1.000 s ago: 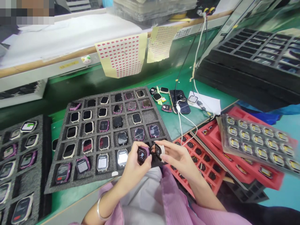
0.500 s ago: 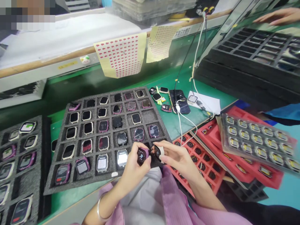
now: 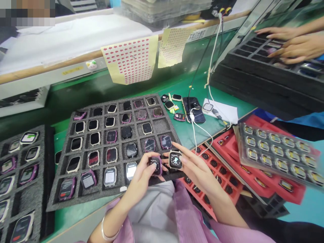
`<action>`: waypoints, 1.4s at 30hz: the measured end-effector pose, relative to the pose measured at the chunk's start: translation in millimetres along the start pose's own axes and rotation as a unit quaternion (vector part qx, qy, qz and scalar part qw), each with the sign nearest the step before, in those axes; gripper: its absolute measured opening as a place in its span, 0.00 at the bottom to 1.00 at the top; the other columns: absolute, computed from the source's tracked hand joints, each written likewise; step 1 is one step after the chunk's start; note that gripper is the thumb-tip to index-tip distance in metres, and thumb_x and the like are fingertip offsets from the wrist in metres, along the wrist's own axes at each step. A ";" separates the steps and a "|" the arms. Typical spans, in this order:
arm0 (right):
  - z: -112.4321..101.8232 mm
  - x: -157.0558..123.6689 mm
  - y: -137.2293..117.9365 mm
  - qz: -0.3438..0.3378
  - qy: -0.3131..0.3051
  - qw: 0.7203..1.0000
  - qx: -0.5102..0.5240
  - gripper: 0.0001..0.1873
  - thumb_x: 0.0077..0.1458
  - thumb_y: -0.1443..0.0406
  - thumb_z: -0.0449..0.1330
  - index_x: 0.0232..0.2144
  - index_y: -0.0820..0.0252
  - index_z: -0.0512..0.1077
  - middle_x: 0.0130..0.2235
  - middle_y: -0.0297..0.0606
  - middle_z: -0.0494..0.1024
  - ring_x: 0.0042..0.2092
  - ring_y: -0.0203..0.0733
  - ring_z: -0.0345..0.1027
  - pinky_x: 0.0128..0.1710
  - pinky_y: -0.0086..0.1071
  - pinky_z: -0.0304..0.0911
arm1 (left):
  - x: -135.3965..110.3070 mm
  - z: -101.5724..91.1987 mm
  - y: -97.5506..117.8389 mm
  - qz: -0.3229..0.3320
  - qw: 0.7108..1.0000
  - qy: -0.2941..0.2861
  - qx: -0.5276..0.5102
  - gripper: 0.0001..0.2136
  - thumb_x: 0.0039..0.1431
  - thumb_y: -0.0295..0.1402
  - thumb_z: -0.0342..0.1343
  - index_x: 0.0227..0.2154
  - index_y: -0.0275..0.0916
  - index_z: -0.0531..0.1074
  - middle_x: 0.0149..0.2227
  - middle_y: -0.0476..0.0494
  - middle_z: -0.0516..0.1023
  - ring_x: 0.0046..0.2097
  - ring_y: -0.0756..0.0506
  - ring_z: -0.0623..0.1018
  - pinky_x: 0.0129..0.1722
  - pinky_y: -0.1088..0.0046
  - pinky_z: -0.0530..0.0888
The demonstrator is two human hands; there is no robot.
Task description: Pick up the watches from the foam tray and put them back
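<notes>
From the head view: grips a purple-framed watch [image 3: 157,165] in the left hand [image 3: 142,170], closed around its case with the thumb on the screen; holds a cream-framed watch [image 3: 174,160] in the right hand [image 3: 196,169], curled lightly around its side with the dial showing. Holds both just above the near right corner of the foam tray [image 3: 161,125], by the near edge of the green surface [image 3: 67,213]. Likely to handle as light, stiff and smooth, with slippery, breakable glass; best taken by opposite sides of the frame, clear of the screen.

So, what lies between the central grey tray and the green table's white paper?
Head view: loose watches, a small green item, and a dark phone-like device under white cable.
</notes>
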State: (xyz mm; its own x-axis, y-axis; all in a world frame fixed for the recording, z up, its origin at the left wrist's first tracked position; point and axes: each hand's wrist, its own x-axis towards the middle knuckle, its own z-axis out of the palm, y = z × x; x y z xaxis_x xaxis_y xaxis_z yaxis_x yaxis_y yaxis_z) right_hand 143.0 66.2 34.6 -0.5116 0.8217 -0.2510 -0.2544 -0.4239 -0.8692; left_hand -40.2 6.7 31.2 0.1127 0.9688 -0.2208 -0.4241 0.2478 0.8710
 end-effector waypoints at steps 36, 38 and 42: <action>-9.9 -6.6 -6.3 -0.079 -0.062 0.963 -0.252 0.39 0.57 0.65 0.61 0.66 0.55 0.48 0.56 0.47 0.70 0.53 0.47 0.70 0.55 0.44 0.66 | -0.5 -0.7 -2.7 0.003 0.999 -0.028 -0.032 0.14 0.61 0.25 0.47 0.49 0.41 0.62 0.45 0.42 0.71 0.49 0.41 0.74 0.41 0.65 0.77; -16.1 -3.8 -11.4 -0.108 -0.080 0.915 -0.381 0.35 0.58 0.65 0.60 0.64 0.55 0.53 0.56 0.47 0.69 0.54 0.48 0.68 0.55 0.44 0.65 | -1.5 0.5 -0.8 0.007 0.999 -0.030 -0.034 0.14 0.61 0.26 0.49 0.50 0.41 0.61 0.46 0.41 0.70 0.50 0.41 0.74 0.41 0.65 0.77; -24.3 1.1 -19.8 -0.189 -0.133 0.794 -0.562 0.32 0.56 0.63 0.64 0.61 0.55 0.60 0.64 0.48 0.56 0.63 0.53 0.55 0.60 0.48 0.57 | -2.7 2.6 5.1 0.016 0.999 -0.026 -0.032 0.12 0.63 0.29 0.50 0.49 0.42 0.61 0.46 0.41 0.71 0.50 0.41 0.74 0.41 0.68 0.77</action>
State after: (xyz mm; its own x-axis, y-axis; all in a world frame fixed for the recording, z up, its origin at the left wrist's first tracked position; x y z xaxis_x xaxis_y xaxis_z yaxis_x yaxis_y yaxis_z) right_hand 167.4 84.8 41.2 -0.7664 0.6364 0.0873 0.3858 0.5647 -0.7295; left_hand -40.4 5.4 37.4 0.1434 0.9751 -0.1691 -0.4841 0.2181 0.8474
